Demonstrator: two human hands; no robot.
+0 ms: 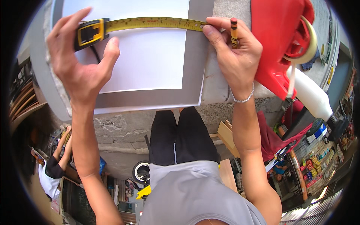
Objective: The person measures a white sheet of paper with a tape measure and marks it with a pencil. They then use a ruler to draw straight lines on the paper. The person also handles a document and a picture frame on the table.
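Note:
A yellow-and-black tape measure [90,34] lies over a white sheet [144,62] on a grey board [150,98]. Its yellow blade [150,23] runs out to the right, past the sheet's edge. My left hand [80,71] is around the case, fingers stretched along its left side and thumb apart below its mouth; whether the fingers touch the case is hard to see. With thumb and forefinger, my right hand [240,50] pinches the blade's end at the board's right edge. A thick yellow-and-black pencil-like stick [234,33] stands upright among that hand's fingers.
Right of the board stand a red tape dispenser [272,41] with a cream tape roll [306,47], and a white spray bottle [311,93]. A concrete ledge [123,125] runs below the board. Another person [52,168] is at the lower left; a small wheel [141,171] shows below.

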